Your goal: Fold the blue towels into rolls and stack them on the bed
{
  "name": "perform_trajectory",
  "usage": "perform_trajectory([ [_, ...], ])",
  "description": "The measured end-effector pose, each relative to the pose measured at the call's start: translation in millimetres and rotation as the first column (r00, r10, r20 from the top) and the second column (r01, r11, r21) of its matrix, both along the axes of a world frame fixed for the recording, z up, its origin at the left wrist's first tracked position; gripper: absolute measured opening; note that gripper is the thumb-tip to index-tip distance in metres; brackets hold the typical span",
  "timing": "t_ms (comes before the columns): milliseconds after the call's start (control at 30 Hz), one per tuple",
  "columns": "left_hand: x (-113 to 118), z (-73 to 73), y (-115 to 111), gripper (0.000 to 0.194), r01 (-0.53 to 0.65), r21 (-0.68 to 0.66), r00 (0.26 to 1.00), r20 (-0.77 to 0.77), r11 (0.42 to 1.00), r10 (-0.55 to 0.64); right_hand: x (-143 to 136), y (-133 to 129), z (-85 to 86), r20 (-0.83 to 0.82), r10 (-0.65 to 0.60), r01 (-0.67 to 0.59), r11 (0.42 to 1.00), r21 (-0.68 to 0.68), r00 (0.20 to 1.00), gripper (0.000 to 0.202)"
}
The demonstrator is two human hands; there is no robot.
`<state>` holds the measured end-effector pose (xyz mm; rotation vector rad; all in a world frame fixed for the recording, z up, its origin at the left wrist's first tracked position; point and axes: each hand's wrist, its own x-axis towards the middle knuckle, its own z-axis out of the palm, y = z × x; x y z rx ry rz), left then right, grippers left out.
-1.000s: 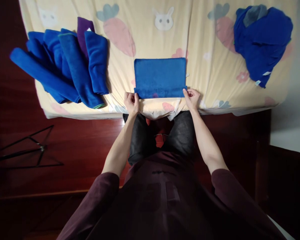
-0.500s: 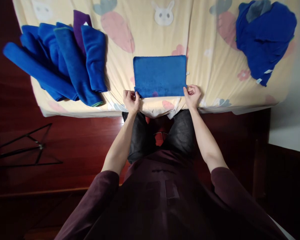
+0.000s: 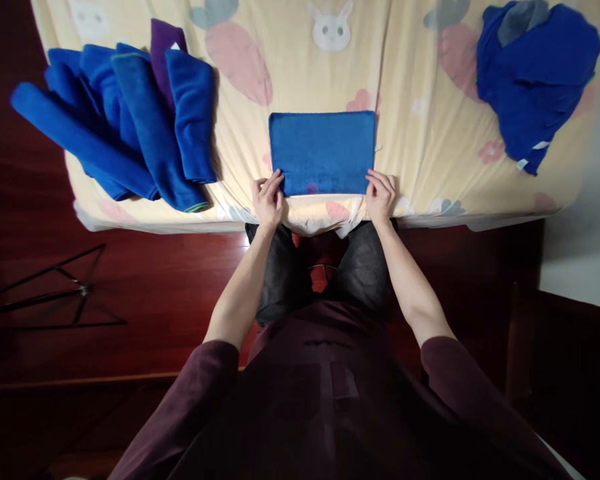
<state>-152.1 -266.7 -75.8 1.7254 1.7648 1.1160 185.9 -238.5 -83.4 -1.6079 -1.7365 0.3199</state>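
Observation:
A blue towel [image 3: 323,150], folded into a flat rectangle, lies near the front edge of the bed in front of me. My left hand [image 3: 269,200] is at its near left corner, fingers closed over the edge there. At the near right corner my right hand [image 3: 381,198] grips the edge the same way, fingertips on top of the cloth. Both thumbs are largely hidden. The towel's long near edge runs straight between the two hands.
Several folded blue towels [image 3: 145,127] overlap on the left, with a purple towel [image 3: 161,50] among them. A rumpled heap of blue cloth [image 3: 537,87] lies at right. The patterned bedsheet [image 3: 420,153] lies beneath. A black metal stand [image 3: 80,291] is on the floor at left.
My fingers have shifted from thumbs on top of the near corners to fingertips laid over them. The towel stays in place on the bed.

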Motion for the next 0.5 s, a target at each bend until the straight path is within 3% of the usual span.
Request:
perform_trajectory([
  [167,-2.1,3.2,-0.5,0.048,0.060,-0.006,0.996,-0.059,0.998,-0.061,1.0,-4.6,6.0,0.015,0.047,-0.046,0.998,-0.038,0.999,0.030],
  [333,-3.3,7.1,0.9,0.060,0.113,-0.012,0.990,-0.082,0.994,-0.113,1.6,-9.1,15.3,0.118,0.099,-0.092,0.994,-0.066,0.988,0.048],
  [500,-1.2,8.8,2.1,0.058,0.105,-0.023,0.988,-0.114,0.994,-0.107,0.5,-11.3,18.6,0.194,0.129,-0.114,0.989,-0.090,0.972,0.053],
])
